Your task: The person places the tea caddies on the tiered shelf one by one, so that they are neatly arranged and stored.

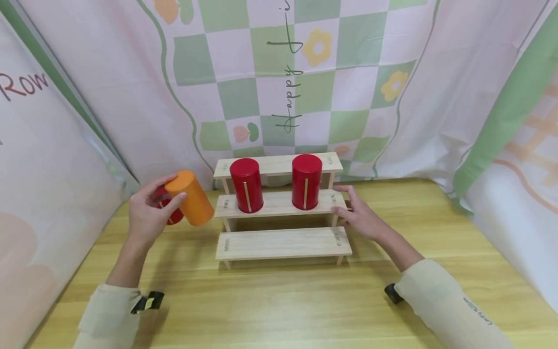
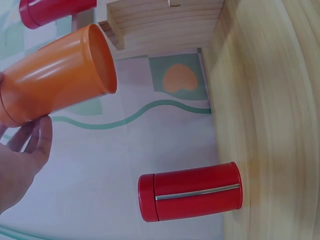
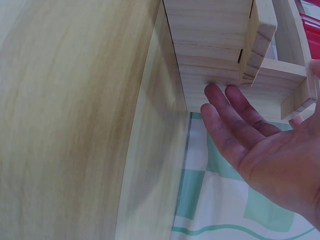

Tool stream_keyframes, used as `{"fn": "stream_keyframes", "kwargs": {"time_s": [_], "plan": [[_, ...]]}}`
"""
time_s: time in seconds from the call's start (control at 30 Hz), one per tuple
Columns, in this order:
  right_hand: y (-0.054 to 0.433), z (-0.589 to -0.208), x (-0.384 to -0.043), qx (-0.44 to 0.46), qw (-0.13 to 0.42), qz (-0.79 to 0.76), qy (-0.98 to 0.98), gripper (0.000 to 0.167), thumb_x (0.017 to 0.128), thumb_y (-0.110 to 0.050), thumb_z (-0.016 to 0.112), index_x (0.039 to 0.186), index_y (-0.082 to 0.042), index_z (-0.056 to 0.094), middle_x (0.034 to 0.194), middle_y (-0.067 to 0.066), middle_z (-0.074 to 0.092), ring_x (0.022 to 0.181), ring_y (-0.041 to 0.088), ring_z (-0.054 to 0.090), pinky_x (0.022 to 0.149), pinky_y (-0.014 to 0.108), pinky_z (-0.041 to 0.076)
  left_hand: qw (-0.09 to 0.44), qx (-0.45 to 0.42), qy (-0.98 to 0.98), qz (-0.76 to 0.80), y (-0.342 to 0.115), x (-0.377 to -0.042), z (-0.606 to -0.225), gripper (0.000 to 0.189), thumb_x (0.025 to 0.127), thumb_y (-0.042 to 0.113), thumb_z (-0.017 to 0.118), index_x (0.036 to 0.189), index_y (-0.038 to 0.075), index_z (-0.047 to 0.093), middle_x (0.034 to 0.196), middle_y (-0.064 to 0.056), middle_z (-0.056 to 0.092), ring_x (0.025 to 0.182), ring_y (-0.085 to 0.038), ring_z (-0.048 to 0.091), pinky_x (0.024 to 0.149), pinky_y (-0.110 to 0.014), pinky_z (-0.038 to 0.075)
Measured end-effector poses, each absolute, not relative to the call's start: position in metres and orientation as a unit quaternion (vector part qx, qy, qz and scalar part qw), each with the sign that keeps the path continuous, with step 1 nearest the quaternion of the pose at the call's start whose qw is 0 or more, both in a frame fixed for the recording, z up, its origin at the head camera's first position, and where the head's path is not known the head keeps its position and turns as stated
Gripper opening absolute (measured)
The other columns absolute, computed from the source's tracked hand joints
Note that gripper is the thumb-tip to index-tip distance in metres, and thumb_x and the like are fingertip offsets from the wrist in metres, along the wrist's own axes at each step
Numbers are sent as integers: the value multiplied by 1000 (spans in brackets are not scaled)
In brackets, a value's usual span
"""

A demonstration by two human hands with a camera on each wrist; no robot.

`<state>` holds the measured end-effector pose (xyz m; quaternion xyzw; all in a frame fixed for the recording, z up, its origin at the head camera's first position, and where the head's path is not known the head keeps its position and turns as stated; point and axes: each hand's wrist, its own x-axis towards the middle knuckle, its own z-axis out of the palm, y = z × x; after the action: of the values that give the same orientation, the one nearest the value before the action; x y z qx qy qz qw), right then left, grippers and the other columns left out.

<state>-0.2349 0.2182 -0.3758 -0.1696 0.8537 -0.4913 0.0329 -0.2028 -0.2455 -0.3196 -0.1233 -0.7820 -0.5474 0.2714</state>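
Observation:
My left hand (image 1: 148,211) grips an orange canister (image 1: 193,199) near its top, holding it tilted above the table to the left of the tiered wooden stand (image 1: 279,242). Behind it, partly hidden in the head view, a red canister (image 2: 195,192) stands upright on the table. Two more red canisters (image 1: 246,186) (image 1: 307,183) stand apart on the stand's middle tier, each with a pale vertical strip. At that tier's right end, my right hand (image 1: 359,215) holds the board between thumb and index finger. Its other fingers (image 3: 235,120) extend loosely by the stand's side panel.
The stand's lowest tier (image 1: 283,243) and top tier (image 1: 279,165) bear no canisters. A wood-grain table (image 1: 279,305) lies beneath everything. Printed cloth (image 1: 270,97) hangs close behind the stand, with more cloth (image 1: 43,169) along the left side and on the right.

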Motion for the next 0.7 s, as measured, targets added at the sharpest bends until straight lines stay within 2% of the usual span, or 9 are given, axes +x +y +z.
{"fn": "stream_keyframes", "kwargs": {"time_s": [0.47,0.7], "plan": [[218,-375,-235,-171,37,-494,852,65,106,-24,55,158,-6,20,136,34,50,108,37,59,75,48,57,267,-147,-773,-557,-239,-199,-316,41,89,-8,73,129,-5,66,120,-3,67,92,-9,68,80,-16,58],[219,-376,-235,-171,35,-489,855,66,106,-24,55,158,-5,20,137,34,49,109,38,60,75,49,57,274,-196,-755,-563,-236,-199,-317,43,84,-16,73,124,0,72,118,-9,69,90,-13,66,80,-16,56]]}}
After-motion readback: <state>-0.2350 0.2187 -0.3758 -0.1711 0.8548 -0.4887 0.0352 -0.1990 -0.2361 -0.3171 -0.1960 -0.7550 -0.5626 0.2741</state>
